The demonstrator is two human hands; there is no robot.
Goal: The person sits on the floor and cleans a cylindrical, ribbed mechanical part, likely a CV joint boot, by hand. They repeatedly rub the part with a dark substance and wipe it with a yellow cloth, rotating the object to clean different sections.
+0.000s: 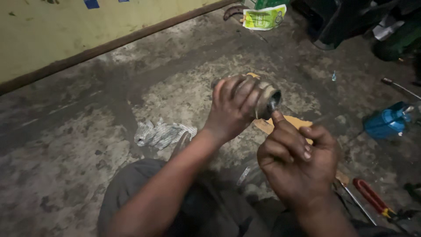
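left hand (231, 106): fingers wrapped round metal cylinder (263, 97), held up, open end turned toward the right hand for access | right hand (298, 161): fingers curled, forefinger pressing a small piece at its mouth | rag (162, 133), screwdriver (372, 197) on floor (66, 145)

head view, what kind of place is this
Probably a rough repair workshop, worked at floor level. The stained concrete floor has tools lying on it, such as a red-handled tool and a blue canister, while the left hand holds a grimy metal cylinder and the right hand pokes its opening.
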